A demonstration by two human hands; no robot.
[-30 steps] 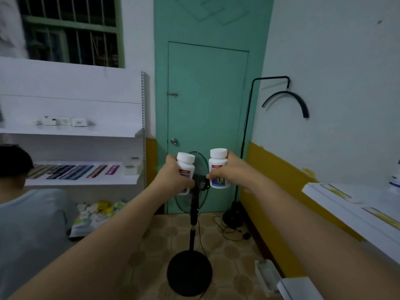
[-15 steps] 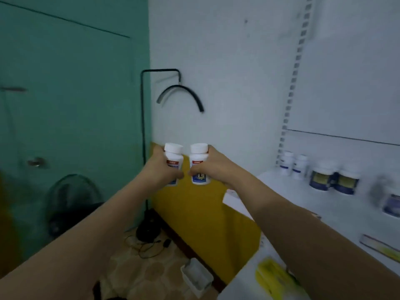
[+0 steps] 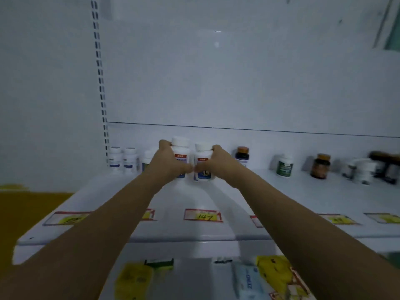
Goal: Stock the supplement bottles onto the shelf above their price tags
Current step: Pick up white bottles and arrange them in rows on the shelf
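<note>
Bare left hand [image 3: 171, 162], bare right hand [image 3: 219, 164], left forearm [image 3: 121, 215] and right forearm [image 3: 279, 204] uncovered to the frame's edge (slightly blurred), slim wrists.

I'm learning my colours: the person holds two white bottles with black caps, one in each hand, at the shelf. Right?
No. The head view shows white caps, not black, on the left supplement bottle and the right supplement bottle. Otherwise right: the left hand and right hand each grip one at the shelf.

White cap, red band on centre-left bottle [image 3: 181, 153]; same on centre-right bottle [image 3: 203, 154]. Red-bordered, yellow-patched price tag [image 3: 203, 215] below. Green-labelled bottle [image 3: 284, 167], amber bottle [image 3: 320, 166] right. Mustard wall [image 3: 28, 208] lower left.
</note>
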